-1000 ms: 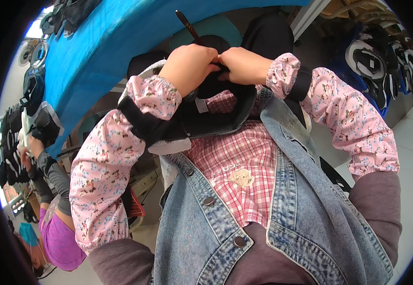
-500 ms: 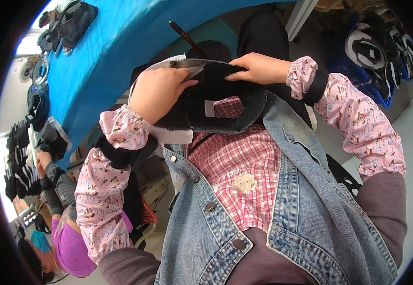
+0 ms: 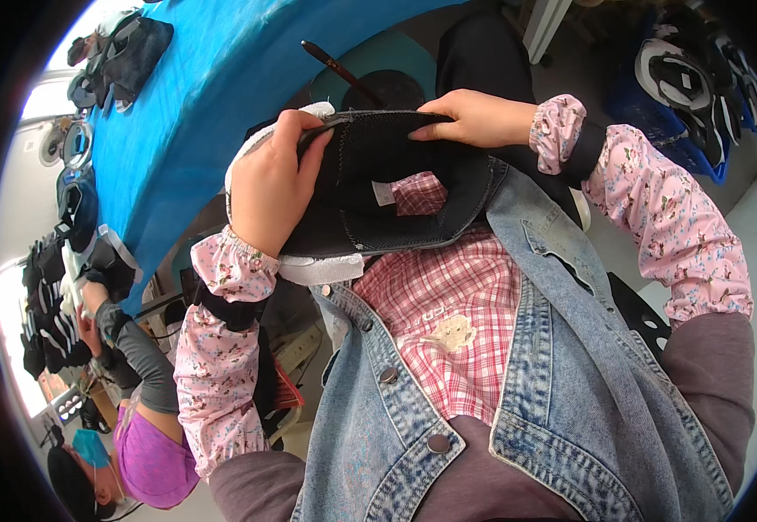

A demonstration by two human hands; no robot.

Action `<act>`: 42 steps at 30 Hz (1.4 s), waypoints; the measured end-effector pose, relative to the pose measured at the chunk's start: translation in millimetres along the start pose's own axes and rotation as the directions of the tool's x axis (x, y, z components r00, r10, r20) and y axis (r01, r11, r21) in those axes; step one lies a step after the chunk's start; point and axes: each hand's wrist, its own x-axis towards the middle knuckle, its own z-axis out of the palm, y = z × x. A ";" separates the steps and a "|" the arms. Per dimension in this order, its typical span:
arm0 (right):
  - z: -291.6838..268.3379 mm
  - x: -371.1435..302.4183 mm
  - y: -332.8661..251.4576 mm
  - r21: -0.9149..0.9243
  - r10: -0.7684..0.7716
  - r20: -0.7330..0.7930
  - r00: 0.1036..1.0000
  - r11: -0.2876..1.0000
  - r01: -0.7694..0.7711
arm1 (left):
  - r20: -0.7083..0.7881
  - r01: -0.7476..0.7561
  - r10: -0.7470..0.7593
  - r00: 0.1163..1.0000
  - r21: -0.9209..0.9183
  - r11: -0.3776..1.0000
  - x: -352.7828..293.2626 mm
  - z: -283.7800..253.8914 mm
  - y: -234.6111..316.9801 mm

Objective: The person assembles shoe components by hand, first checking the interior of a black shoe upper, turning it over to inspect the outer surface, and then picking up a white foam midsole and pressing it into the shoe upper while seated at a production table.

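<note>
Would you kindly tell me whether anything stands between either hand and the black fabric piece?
Nothing visible does: the left hand grips the upper edge of the black fabric piece, and the right hand pinches it farther right.

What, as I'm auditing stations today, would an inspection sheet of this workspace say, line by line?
Surface: blue-covered table, dark pieces piled on its left part.
Job's things: black fabric piece in both hands, an opening in it showing red plaid cloth; white strip at its lower left.
Clutter: thin dark stick beyond the piece; its support is hidden.
Grip: left hand and right hand each pinch the upper edge.
Cables: thin dark cord at lower left; its ends cannot be traced.
Surroundings: co-worker at left; blue crate of black-and-white pieces at right.
</note>
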 end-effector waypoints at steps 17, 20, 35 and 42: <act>-15.9 0.4 -20.6 -0.443 -0.163 0.009 0.987 0.884 0.150 | -0.054 -0.073 0.071 0.996 -0.036 0.997 7.9 4.9 -6.0; -5.9 26.9 -41.8 -0.277 -0.301 -0.154 0.941 0.927 0.252 | -0.019 -0.111 0.110 0.994 -0.055 0.992 10.1 -1.4 -1.9; -1.9 16.5 -38.0 -0.246 -0.307 -0.298 0.904 0.940 0.238 | -0.042 0.089 -0.089 0.995 -0.005 0.996 -8.3 -48.8 -11.3; -12.7 42.0 -70.7 -0.616 -0.546 -0.267 0.794 0.730 0.295 | -0.279 0.114 -0.031 0.960 0.286 0.952 11.5 -69.0 -69.8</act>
